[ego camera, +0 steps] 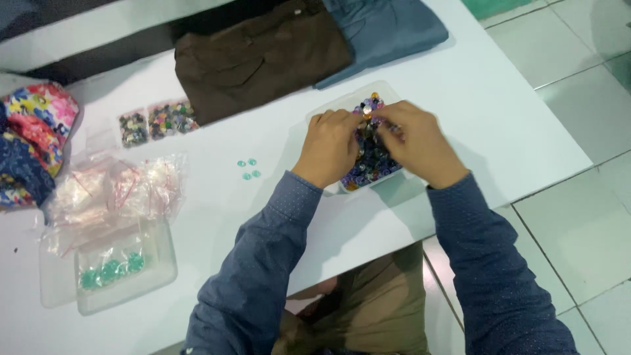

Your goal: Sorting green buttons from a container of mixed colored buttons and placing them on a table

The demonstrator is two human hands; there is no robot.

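Your left hand (330, 146) and right hand (414, 141) cover the middle of the clear tray (384, 92) of mixed-colour buttons (368, 164), so whatever your fingertips pinch between them is too small and too masked to identify, and the grip itself cannot be read. The single pieces in the two small packets (158, 121) blur into speckle, and the stack of clear bags (112, 190) hides its contents behind glare. The floral cloth (33, 141) is cut by the left edge, the brown garment (259, 56) and blue garment (384, 29) by the top, your sleeves by the bottom.
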